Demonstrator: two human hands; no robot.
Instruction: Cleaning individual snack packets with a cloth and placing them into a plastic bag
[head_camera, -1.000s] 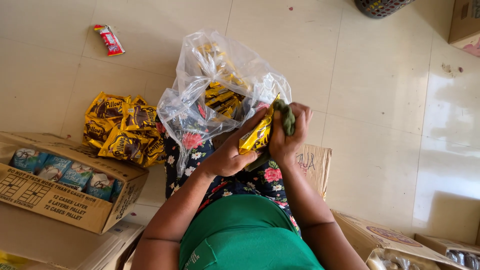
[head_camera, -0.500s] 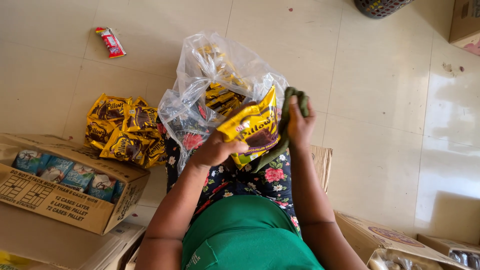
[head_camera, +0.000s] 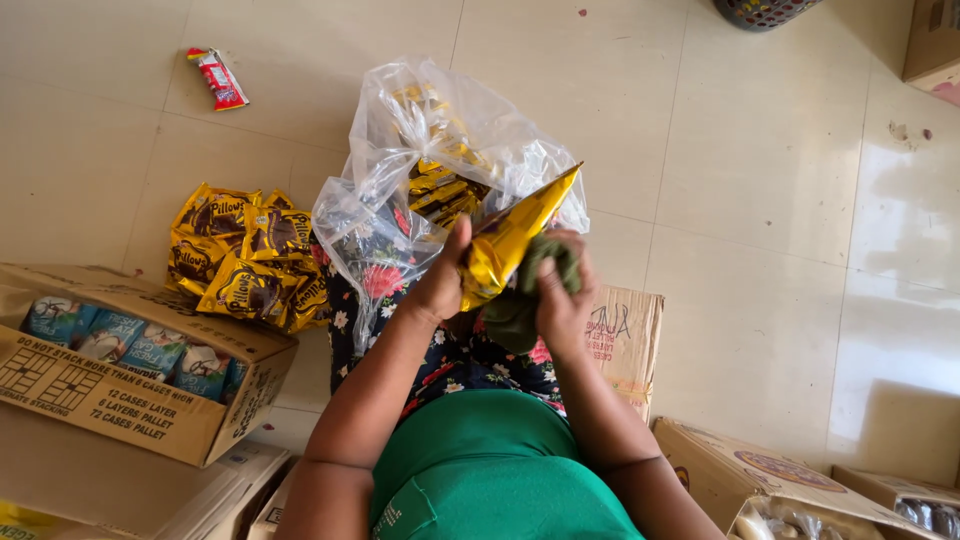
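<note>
fingers of the left hand wrap the lower end of a shiny gold snack packet, thumb raised along its edge, while the right hand closes on a dark green cloth pressed against the packet's side. left of them, an open cardboard box of blue packs sits beside a loose heap of gold-and-brown packets on cream floor tiles, a red wrapper lying apart. behind the hands, a crinkled clear plastic bag holds more packets. the held packet is flat and foil-smooth, its long axis slanting up to the right, tip pointing away. open tile stretches rightward to more cartons.
</note>
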